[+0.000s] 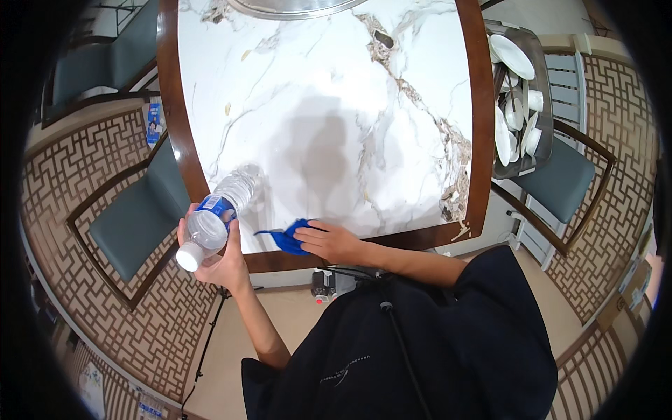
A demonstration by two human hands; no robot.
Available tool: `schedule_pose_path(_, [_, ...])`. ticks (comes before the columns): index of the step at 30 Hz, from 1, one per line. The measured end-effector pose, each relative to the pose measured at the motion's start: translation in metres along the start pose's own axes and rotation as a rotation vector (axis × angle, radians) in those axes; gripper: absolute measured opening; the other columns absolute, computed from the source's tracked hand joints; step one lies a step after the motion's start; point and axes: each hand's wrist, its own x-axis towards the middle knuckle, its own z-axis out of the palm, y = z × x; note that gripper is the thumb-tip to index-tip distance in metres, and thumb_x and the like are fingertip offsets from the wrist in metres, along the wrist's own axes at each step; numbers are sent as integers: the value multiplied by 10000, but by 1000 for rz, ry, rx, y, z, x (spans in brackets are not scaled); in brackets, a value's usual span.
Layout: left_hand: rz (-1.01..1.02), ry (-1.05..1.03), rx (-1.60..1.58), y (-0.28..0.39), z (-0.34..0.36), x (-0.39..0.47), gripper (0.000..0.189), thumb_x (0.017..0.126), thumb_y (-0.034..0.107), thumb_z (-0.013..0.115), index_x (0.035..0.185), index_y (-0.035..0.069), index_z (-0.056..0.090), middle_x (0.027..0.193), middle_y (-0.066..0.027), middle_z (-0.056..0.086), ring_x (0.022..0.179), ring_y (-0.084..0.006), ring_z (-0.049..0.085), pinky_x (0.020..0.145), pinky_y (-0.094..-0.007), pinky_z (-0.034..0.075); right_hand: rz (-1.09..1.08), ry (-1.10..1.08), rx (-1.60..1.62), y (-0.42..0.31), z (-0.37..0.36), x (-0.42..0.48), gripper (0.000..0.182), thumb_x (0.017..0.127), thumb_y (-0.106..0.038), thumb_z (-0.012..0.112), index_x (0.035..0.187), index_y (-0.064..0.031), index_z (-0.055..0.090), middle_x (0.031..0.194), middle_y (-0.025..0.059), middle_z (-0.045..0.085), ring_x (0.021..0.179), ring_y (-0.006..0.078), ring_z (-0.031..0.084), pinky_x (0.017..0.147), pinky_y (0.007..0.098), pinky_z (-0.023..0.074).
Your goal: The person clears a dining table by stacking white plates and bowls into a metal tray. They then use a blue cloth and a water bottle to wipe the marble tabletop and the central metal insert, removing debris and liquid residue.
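A large clear plastic bottle (210, 226) with a white cap and a blue label is held in my left hand (226, 260), over the front left corner of the marble-topped table (325, 68). The bottle is tilted, its cap towards me and its base over the tabletop. My right hand (333, 242) lies at the table's front edge with its fingers on a crumpled blue cloth (290, 239). One thin corner of the cloth points left, towards the bottle.
A grey tub (546, 105) of white dishes stands by the table's right edge, over a chair (564, 178). Another chair (136, 220) is at the left. A round metal rim (294, 13) shows at the far side. Small scraps (462, 231) lie on the front right corner.
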Motion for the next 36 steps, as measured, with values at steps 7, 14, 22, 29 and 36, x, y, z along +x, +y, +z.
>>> schedule_pose_path(7, [-34, 15, 59, -15, 22, 4, 804, 722, -160, 838, 1429, -82, 463, 1385, -266, 585, 1270, -326, 598, 1104, -473, 520, 296, 8, -62, 32, -87, -74, 326, 849, -29, 610, 1165, -47, 689, 1438, 135, 622, 1363, 293, 559, 1161, 470, 416])
schedule_pose_path(14, [-103, 8, 85, -21, 40, 5, 831, 742, -161, 817, 1466, -65, 420, 1419, -259, 564, 1309, -331, 567, 1122, -470, 509, 852, 189, -399, 60, -172, -152, 379, 912, -18, 579, 1286, -2, 639, 1485, 207, 557, 1411, 380, 496, 1193, 537, 352])
schedule_pose_path(22, [-154, -5, 77, -31, 46, -1, 852, 708, -178, 804, 1461, -35, 431, 1442, -219, 549, 1340, -339, 539, 1159, -494, 460, 1144, 756, -548, 142, -193, -94, 417, 1043, -113, 489, 1423, 49, 548, 1558, 235, 479, 1472, 410, 411, 1253, 537, 204])
schedule_pose_path(29, [-149, 15, 35, -41, 41, -12, 826, 765, -163, 762, 1478, -29, 368, 1472, -230, 498, 1353, -347, 511, 1153, -479, 451, 1008, 818, -617, 230, -210, 54, 397, 1019, -179, 552, 1365, -4, 641, 1502, 201, 564, 1449, 359, 466, 1240, 529, 248])
schedule_pose_path(36, [-129, -44, 69, -42, 38, -8, 887, 727, -110, 807, 1464, 18, 330, 1433, -249, 494, 1343, -375, 509, 1146, -506, 412, 597, 628, -479, 227, -143, 217, 371, 992, -182, 599, 1323, -32, 674, 1480, 164, 590, 1400, 345, 523, 1192, 520, 349])
